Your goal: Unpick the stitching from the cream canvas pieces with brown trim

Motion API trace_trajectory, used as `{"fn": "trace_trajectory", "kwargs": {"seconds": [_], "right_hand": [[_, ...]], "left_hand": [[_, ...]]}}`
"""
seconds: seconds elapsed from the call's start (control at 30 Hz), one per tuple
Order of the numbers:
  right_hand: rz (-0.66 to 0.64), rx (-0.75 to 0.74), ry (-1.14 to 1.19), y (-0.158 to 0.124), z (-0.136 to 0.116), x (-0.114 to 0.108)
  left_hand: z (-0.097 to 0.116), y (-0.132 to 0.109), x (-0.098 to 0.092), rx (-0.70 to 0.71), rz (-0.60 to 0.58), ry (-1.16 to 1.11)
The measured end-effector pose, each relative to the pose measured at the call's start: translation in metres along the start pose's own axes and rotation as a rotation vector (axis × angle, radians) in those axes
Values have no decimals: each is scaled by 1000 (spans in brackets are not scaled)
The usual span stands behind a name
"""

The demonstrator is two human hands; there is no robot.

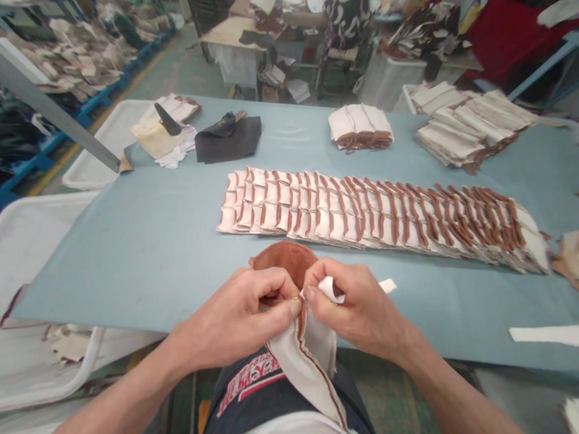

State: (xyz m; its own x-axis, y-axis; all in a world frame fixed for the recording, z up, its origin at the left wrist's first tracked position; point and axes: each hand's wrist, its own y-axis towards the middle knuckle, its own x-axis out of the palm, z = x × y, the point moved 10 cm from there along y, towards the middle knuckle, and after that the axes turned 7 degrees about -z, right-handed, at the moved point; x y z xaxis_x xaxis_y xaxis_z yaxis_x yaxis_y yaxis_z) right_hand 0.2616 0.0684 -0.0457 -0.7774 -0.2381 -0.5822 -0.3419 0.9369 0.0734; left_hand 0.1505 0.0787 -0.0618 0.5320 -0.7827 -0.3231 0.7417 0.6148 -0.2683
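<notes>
A sewn piece of brown suede-like material with a white backing (293, 258) is between my hands, its lower part hanging over my lap with a brown-edged seam down it. My left hand (244, 307) pinches the piece's edge at the seam between thumb and forefinger. Close beside it, my right hand (359, 305) is closed with thumb and finger at the same spot. A narrow white strip of tape (331, 288) curls out of the right fingers, with its far side showing past the knuckles. The exact point under the fingertips is too small to make out.
A long overlapping row of white-and-brown sewn pieces (339, 213) lies across the blue table (137, 256). Further stacks (360, 126) (472, 122), a black cloth (228, 139) and a loose white strip (564, 337) lie around it. White bins (15, 232) stand left; a person (348, 12) is beyond.
</notes>
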Motion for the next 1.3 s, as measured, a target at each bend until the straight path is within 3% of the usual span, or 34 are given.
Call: {"fn": "trace_trajectory", "kwargs": {"seconds": [0.13, 0.27, 0.37, 0.5, 0.7, 0.9, 1.0, 1.13, 1.3], "right_hand": [[-21, 9, -41, 4, -3, 4], [-51, -12, 0, 8, -5, 0], [-108, 53, 53, 12, 5, 0], [-186, 54, -5, 14, 9, 5], [-169, 7, -22, 16, 2, 2], [-218, 32, 158, 17, 8, 8], [-237, 56, 294, 17, 13, 12], [-295, 96, 495, 16, 18, 18], [-321, 170, 614, 13, 26, 24]], "left_hand": [[-1, 6, -9, -3, 52, 5], [19, 9, -18, 114, 62, 186], [32, 10, -19, 211, 66, 247], [35, 10, -20, 246, 105, 266], [41, 3, -15, 347, 70, 417], [42, -4, -13, 465, 65, 531], [44, -9, -5, 567, 43, 691], [50, -18, 1, 675, 101, 864], [51, -16, 11, 670, 114, 935]]}}
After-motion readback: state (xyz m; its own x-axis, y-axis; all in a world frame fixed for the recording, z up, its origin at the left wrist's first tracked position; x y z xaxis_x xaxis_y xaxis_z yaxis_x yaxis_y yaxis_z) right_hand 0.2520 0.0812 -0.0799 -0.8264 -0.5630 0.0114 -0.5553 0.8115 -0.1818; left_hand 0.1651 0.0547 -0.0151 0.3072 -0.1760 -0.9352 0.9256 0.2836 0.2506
